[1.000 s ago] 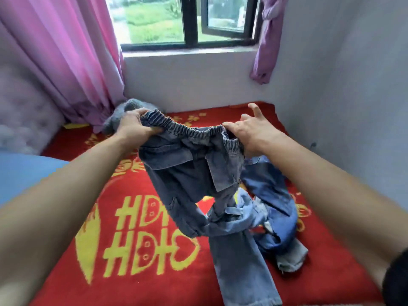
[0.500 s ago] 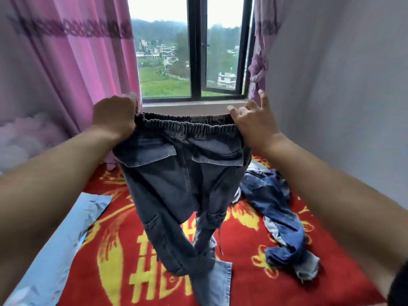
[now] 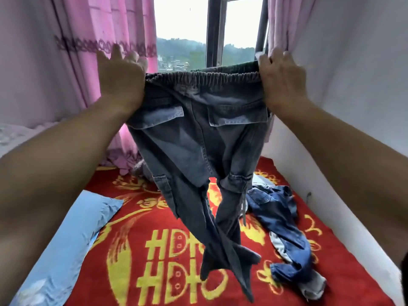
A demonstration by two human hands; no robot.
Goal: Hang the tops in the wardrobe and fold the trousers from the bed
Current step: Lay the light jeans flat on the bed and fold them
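Dark grey denim trousers [image 3: 198,146] with an elastic waistband and flap pockets hang in the air over the bed. My left hand [image 3: 121,80] grips the waistband's left end and my right hand [image 3: 281,80] grips its right end, stretching it flat at window height. The legs dangle twisted, their ends just above the blanket. A second pair, blue jeans [image 3: 284,228], lies crumpled on the bed to the right.
The bed carries a red blanket [image 3: 154,272] with yellow letters. A light blue pillow [image 3: 59,250] lies at the left. Pink curtains [image 3: 92,62] frame the window [image 3: 212,36]. A white wall [image 3: 353,62] runs close along the right. A grey cloth [image 3: 141,167] sits behind the trousers.
Both hands have lifted the grey trousers higher and pulled the waistband wider. The legs have come off the blanket and the blue jeans.
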